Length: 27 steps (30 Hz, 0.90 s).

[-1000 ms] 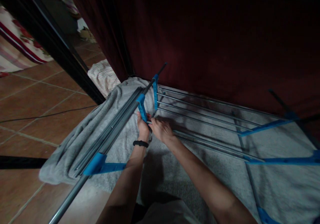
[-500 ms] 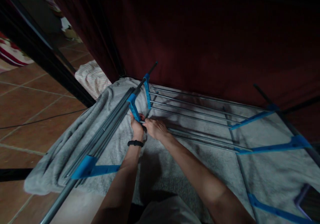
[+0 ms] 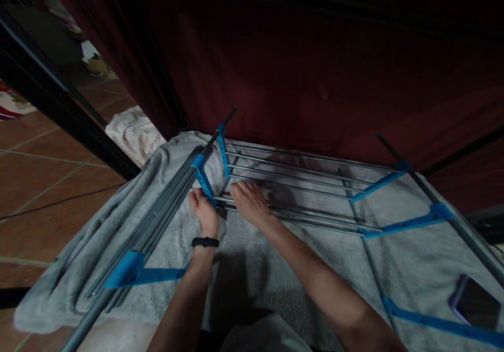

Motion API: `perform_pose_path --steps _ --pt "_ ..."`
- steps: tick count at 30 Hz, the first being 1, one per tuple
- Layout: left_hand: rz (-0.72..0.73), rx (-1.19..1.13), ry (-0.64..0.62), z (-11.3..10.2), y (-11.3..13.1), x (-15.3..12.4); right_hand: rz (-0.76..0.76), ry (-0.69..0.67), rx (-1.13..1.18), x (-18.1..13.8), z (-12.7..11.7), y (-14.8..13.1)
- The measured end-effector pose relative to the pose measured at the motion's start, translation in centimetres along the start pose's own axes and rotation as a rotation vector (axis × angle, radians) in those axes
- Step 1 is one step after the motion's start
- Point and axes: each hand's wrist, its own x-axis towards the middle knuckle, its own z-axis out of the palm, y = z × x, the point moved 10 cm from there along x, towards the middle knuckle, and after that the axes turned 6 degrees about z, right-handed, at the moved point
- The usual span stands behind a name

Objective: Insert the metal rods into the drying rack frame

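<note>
A rack of thin metal rods joined by blue plastic brackets lies on a grey blanket. My left hand (image 3: 205, 215), with a black band on its wrist, is closed at the lower end of a blue bracket (image 3: 203, 180). Its fingertips are partly hidden behind the bracket. Over the metal rods (image 3: 315, 216) that run right from this bracket, my right hand (image 3: 250, 203) is curled, palm down, with its fingers round a rod. The rods' far ends meet another blue bracket (image 3: 413, 222).
Loose grey tubes (image 3: 157, 210) lie in a bundle at the left on the blanket (image 3: 287, 268). A phone (image 3: 474, 302) rests at the lower right. A dark red curtain (image 3: 283, 84) hangs behind. Black frame posts (image 3: 71, 95) cross the left side above a tiled floor (image 3: 47, 184).
My right hand has slid right along the rod, away from the bracket and my left hand. My left hand stays at the bracket's lower end. The whole view has shifted slightly.
</note>
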Motion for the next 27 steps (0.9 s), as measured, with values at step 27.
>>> perform_pose_path --steps 27 --pt "0.257 -0.098 -0.202 18.2 6.2 6.1 0.135 0.065 -0.436 5.7 -9.2 13.9"
